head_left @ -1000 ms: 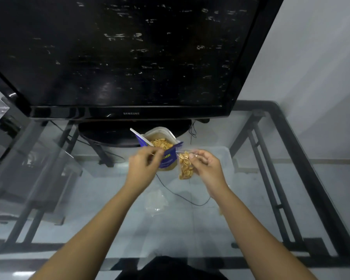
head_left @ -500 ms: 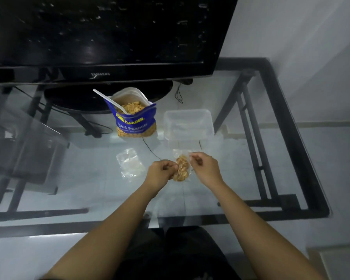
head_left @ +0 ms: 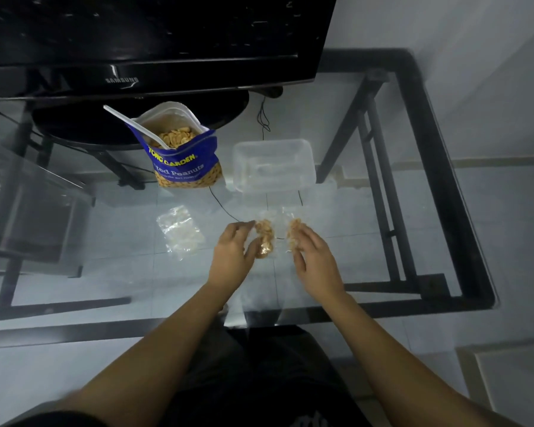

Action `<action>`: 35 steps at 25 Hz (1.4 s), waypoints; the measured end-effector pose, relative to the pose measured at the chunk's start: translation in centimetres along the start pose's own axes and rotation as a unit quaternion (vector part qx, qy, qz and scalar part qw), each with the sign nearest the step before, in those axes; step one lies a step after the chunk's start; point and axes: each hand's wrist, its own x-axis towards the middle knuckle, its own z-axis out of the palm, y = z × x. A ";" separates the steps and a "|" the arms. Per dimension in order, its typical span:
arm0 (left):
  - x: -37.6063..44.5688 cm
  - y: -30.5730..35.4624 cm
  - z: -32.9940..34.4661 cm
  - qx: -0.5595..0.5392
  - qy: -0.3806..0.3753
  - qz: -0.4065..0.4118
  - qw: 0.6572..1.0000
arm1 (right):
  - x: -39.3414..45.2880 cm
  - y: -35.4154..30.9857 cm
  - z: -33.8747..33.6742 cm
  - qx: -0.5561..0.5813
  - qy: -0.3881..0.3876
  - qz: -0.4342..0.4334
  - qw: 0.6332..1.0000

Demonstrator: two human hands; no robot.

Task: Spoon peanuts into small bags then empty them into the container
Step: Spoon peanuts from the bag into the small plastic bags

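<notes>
Two small clear bags of peanuts lie on the glass counter (head_left: 383, 229) just in front of the clear container (head_left: 273, 164), one by each hand. Nearer the left hand (head_left: 233, 254) is the first small bag (head_left: 265, 238), its peanuts bunched in a column; the thumb and curled fingers touch its side, loosely spread rather than clamped, and whether they truly grip it cannot be told. Beside the right hand (head_left: 313, 257) is the second small bag (head_left: 294, 234), partly covered by the loosely open fingers resting on it. Left of the container stands the blue peanut packet (head_left: 184, 163), open at the top, with a white spoon (head_left: 136, 126) stuck in the nuts and its handle leaning away to the left. Further left and nearer the person than the container lies a pile of empty clear bags (head_left: 181, 232). Behind the container sits a black television (head_left: 154, 41).
</notes>
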 end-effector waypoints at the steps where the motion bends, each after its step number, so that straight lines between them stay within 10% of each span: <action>1: -0.3 -0.4 0.4 0.026 -0.011 0.048 0.998 | 0.0 0.1 0.2 -0.019 -0.008 -0.006 1.000; 13: 0.9 -2.0 -2.0 0.022 0.018 0.031 0.999 | 1.6 -3.3 0.9 -0.025 0.009 -0.039 0.999; 24: 1.9 -10.6 -10.7 0.054 0.020 -0.222 0.973 | 7.4 -14.1 9.6 0.022 -0.130 0.012 0.991; 31: 2.5 -10.6 -11.5 -0.070 -0.001 -0.185 0.980 | 7.3 -15.4 11.5 0.078 -0.081 0.071 0.991; 35: 2.1 -9.9 -13.4 -0.306 -0.032 -0.253 0.917 | 6.8 -16.2 11.7 0.203 -0.035 0.072 0.976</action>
